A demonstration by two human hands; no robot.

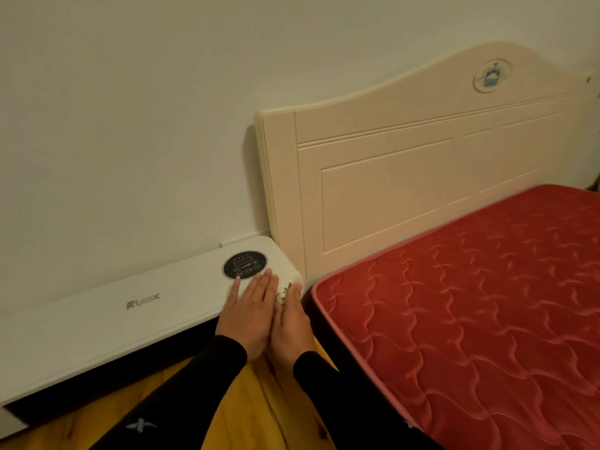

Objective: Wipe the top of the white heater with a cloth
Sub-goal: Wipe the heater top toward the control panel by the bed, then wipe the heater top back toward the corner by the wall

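— What are we wearing?
— Long black sleeves [207,378], snug down to both wrists, the cuffs plain.
— Any markings?
— A small pale X-shaped logo [140,426] on our left forearm. Our left grip [250,310] and right grip [292,323] are bare: no gloves, no rings that we can see.

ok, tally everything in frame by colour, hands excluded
White: 2, heater and cloth
Cream: 1, headboard
Red: 1, mattress
Black: 1, control panel on the heater
Total: 5
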